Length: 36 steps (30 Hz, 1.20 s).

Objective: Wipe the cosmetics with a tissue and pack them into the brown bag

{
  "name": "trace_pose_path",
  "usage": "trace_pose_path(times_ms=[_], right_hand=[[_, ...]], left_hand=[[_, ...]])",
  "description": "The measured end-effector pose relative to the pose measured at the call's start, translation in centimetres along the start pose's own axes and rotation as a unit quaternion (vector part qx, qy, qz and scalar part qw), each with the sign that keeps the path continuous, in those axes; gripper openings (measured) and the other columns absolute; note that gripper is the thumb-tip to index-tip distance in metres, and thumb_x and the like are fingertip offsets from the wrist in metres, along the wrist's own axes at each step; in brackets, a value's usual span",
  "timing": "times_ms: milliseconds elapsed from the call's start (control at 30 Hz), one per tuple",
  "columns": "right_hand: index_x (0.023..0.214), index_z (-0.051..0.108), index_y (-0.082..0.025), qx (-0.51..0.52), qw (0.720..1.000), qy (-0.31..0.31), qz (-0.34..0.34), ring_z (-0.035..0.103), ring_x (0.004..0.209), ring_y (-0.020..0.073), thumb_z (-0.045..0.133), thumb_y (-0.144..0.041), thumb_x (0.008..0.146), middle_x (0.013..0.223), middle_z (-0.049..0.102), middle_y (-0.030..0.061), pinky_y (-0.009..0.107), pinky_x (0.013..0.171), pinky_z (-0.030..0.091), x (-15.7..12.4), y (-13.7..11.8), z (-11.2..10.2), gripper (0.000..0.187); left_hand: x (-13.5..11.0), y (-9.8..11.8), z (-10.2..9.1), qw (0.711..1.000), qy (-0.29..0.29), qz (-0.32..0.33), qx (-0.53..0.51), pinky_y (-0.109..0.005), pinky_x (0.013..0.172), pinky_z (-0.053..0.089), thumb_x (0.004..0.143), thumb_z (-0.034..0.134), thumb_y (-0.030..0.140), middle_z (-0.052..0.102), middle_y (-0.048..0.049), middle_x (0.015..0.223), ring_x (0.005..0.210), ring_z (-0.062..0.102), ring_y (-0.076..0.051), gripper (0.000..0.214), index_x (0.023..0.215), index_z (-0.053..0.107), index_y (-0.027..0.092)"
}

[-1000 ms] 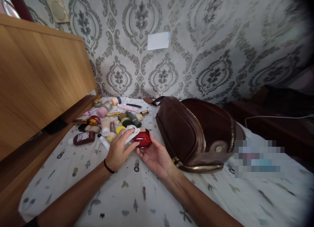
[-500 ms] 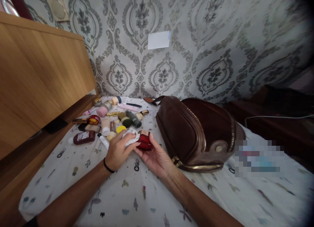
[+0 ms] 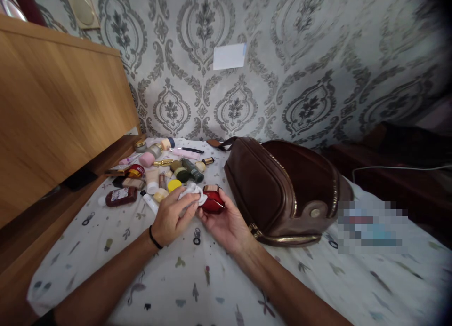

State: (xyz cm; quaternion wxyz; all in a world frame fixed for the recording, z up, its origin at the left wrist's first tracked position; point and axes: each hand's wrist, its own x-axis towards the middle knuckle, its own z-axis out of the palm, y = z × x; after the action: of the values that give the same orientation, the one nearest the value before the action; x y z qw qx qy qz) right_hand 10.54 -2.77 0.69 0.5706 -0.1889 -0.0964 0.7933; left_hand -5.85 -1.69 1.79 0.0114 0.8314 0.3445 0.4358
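Observation:
My right hand (image 3: 226, 225) holds a glossy red jar (image 3: 213, 201) with a pale band at its top, fingers wrapped round it just above the printed sheet. My left hand (image 3: 170, 218), with a black band on the wrist, pinches a crumpled white tissue (image 3: 190, 193) and presses it against the jar's left side. Both hands are closed. A brown leather bag (image 3: 282, 189) with gold zips lies right beside my right hand.
Several cosmetic bottles, tubes and jars (image 3: 158, 170) lie scattered behind my hands on the white printed sheet (image 3: 197, 279). A wooden headboard (image 3: 52, 109) rises on the left. Patterned wallpaper (image 3: 282, 58) backs the scene, and a dark ledge with a white cable (image 3: 399, 168) is on the right.
The red jar has turned in my right hand and shifted slightly right. My left hand's tissue has slid along the jar's side.

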Motion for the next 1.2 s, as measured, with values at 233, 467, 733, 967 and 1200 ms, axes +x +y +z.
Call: trace_pose_path(times_ms=[233,467,733,967,1200], right_hand=[[0.100,0.068,-0.018,0.009,1.000,-0.014,0.001,0.068,0.083,0.0163,0.069,-0.033,0.084,0.094,0.075,0.0042,0.028,0.073,0.058,0.0,-0.1,0.3,0.022],[0.105,0.068,-0.021,0.002,0.999,-0.020,0.025,0.067,0.082,0.0161,0.070,-0.030,0.084,0.096,0.075,0.0024,0.031,0.076,0.056,0.0,0.2,0.1,0.023],[0.097,0.069,-0.017,-0.002,1.000,-0.003,0.011,0.067,0.084,0.0159,0.080,-0.036,0.075,0.094,0.075,0.0030,0.028,0.072,0.057,-0.3,0.5,0.2,0.030],[0.092,0.070,-0.020,-0.011,1.000,0.004,-0.004,0.067,0.084,0.0134,0.079,-0.026,0.075,0.092,0.074,0.0000,0.028,0.078,0.057,-0.2,0.2,0.2,0.021],[0.097,0.068,-0.022,-0.014,1.000,-0.020,0.015,0.065,0.081,0.0156,0.075,-0.032,0.078,0.091,0.074,0.0002,0.031,0.076,0.055,-0.2,0.2,-0.2,0.022]], left_hand=[[-0.4,-0.7,0.8,0.999,-0.013,-0.050,0.016,-0.039,0.095,0.051,0.091,0.059,0.038,0.065,-0.0111,0.115,0.110,0.060,-0.025,0.035,0.120,0.062,0.020],[-0.3,-0.9,1.0,0.998,-0.006,-0.064,-0.001,-0.037,0.091,0.052,0.093,0.055,0.030,0.066,-0.0098,0.110,0.104,0.062,-0.023,0.028,0.117,0.063,0.019],[0.0,-0.5,0.5,0.998,0.007,-0.047,0.028,-0.030,0.076,0.051,0.093,0.056,0.033,0.065,-0.0067,0.092,0.087,0.063,-0.020,0.018,0.098,0.066,0.019],[0.1,-0.5,0.4,0.997,-0.016,-0.070,0.032,-0.030,0.075,0.050,0.092,0.057,0.035,0.064,-0.0060,0.092,0.085,0.062,-0.020,0.019,0.100,0.064,0.020],[-0.2,-0.7,0.9,0.996,-0.030,-0.084,0.020,-0.034,0.082,0.051,0.092,0.057,0.037,0.067,-0.0075,0.099,0.093,0.063,-0.022,0.024,0.107,0.065,0.020]])
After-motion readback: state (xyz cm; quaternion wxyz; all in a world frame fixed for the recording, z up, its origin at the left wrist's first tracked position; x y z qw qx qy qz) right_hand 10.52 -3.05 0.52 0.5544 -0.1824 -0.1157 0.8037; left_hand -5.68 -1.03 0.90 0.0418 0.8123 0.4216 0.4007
